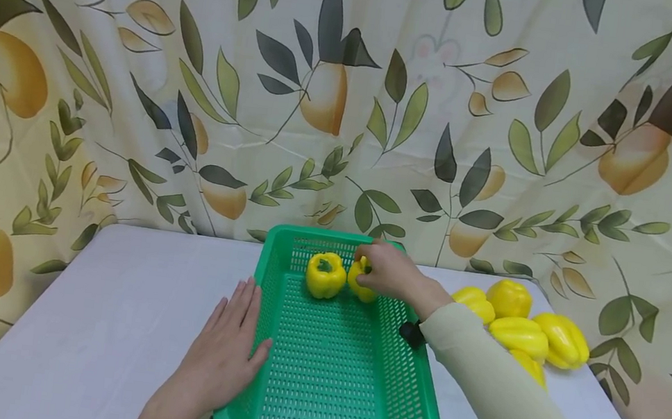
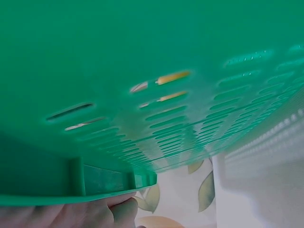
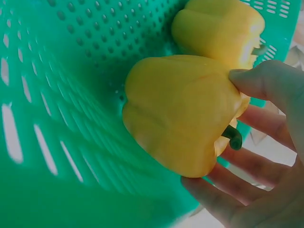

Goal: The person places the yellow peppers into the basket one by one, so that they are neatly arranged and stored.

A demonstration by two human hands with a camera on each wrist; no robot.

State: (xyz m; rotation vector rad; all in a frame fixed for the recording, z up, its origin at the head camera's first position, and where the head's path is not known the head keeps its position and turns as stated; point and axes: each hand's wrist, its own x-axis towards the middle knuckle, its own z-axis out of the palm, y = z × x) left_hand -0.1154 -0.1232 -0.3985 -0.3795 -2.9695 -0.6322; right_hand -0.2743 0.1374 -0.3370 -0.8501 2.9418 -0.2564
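A green plastic basket (image 1: 323, 369) with slotted walls stands on the table. At its far right end my right hand (image 1: 388, 270) holds a yellow bell pepper (image 3: 175, 111), thumb on one side and fingers around the stem end. Beside it, in the basket's far end, sits another yellow bell pepper (image 1: 325, 277), its green stem facing up. My left hand (image 1: 225, 346) rests with straight fingers along the basket's left rim. The left wrist view shows mostly the basket's outer wall (image 2: 95, 57), with part of the left hand (image 2: 80, 213) at the rim.
Several yellow bell peppers (image 1: 518, 335) lie in a group on the white table (image 1: 127, 324), right of the basket and partly behind the right sleeve (image 1: 502, 391). A fruit-and-leaf patterned curtain (image 1: 348, 113) hangs along the table's back edge.
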